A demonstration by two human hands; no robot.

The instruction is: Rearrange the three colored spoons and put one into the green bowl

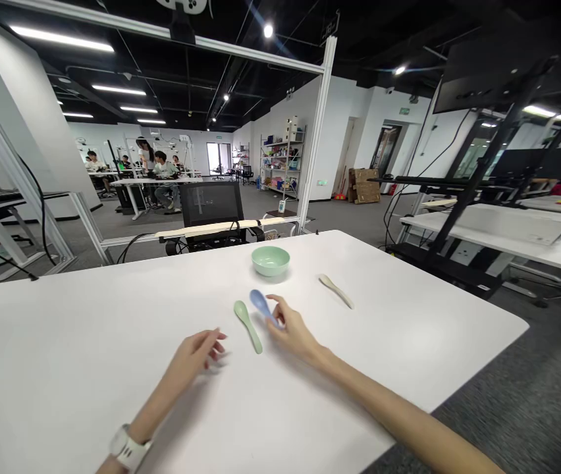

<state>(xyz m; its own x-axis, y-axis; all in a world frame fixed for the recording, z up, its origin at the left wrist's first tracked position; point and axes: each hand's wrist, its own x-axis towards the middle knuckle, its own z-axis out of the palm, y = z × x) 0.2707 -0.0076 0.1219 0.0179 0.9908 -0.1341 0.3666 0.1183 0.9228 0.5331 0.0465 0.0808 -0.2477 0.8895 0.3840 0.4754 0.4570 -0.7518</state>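
Observation:
My right hand [293,331] pinches the handle of a blue spoon [262,304], whose bowl points away from me just above the white table [112,342]. A green spoon [247,325] lies flat on the table just left of it, between my two hands. My left hand [196,355] rests near the table with its fingers loosely curled and nothing in them, its fingertips a short way from the green spoon's handle. A pale green bowl [270,261] stands upright farther back. A cream spoon [336,290] lies to the right of the bowl.
A black office chair [211,207] stands behind the table's far edge. A white metal frame [316,131] rises beyond it. Dark stands and another white desk [507,237] are at the right. People sit at desks [152,174] far back left.

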